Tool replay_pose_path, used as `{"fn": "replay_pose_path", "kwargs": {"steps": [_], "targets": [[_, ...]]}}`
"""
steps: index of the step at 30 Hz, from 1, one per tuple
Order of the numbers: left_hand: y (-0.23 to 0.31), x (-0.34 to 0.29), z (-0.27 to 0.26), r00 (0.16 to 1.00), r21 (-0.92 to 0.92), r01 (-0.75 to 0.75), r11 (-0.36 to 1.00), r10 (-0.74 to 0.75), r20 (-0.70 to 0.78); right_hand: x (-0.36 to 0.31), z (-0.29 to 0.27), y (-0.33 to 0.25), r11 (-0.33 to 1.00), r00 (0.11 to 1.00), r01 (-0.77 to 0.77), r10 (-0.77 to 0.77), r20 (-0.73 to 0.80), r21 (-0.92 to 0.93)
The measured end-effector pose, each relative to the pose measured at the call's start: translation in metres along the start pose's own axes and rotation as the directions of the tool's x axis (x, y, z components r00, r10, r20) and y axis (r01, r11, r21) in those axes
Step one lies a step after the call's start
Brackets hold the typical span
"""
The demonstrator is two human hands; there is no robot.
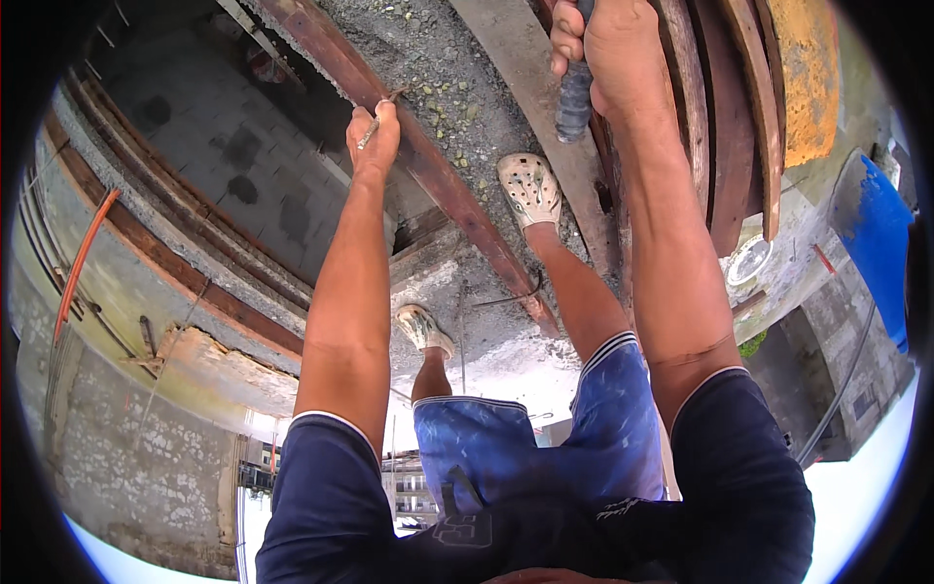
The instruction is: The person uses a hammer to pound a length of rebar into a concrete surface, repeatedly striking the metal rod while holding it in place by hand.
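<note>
My left hand point(383, 142) is closed at the edge of a long reddish-brown beam point(448, 190). A short, thin, pale rod point(368, 133) shows between its fingers; its exact kind is unclear. Just past the knuckles, a bit of rusty wire point(396, 94) sticks out by the beam. At the top right, my right hand point(623, 49) wraps around a dark grey ribbed handle point(574, 105). The handle's other end lies outside the picture, so the tool's kind is hidden. Both arms stretch forward.
My feet, in cream clogs point(530, 190), stand on rough, gravelly concrete point(438, 68). Left of the beam, a deep opening drops to a grey tiled floor point(263, 146). Curved wooden planks point(725, 117) and a yellow, rust-stained panel point(808, 78) lie on the right, near a blue sheet point(871, 234).
</note>
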State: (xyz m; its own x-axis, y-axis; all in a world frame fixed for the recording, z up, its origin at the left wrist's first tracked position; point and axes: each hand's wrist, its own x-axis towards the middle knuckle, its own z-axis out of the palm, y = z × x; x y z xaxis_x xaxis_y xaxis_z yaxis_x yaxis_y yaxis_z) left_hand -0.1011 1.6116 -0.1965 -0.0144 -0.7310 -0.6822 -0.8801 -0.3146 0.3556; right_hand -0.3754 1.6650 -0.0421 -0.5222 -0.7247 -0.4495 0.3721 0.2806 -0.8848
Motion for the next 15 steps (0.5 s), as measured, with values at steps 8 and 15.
{"fn": "replay_pose_path", "kwargs": {"steps": [8, 15], "targets": [[0.009, 0.01, 0.005, 0.997, 0.049, -0.056, 0.997, 0.058, -0.044, -0.084, 0.017, 0.113, 0.657, 0.664, -0.738, 0.748, 0.006, -0.156], [-0.001, 0.004, 0.006, 0.994, 0.039, -0.072, 0.997, 0.075, -0.077, -0.052, 0.005, 0.034, 1.0, 0.976, -0.016, 0.011, -0.22, -0.019]]}}
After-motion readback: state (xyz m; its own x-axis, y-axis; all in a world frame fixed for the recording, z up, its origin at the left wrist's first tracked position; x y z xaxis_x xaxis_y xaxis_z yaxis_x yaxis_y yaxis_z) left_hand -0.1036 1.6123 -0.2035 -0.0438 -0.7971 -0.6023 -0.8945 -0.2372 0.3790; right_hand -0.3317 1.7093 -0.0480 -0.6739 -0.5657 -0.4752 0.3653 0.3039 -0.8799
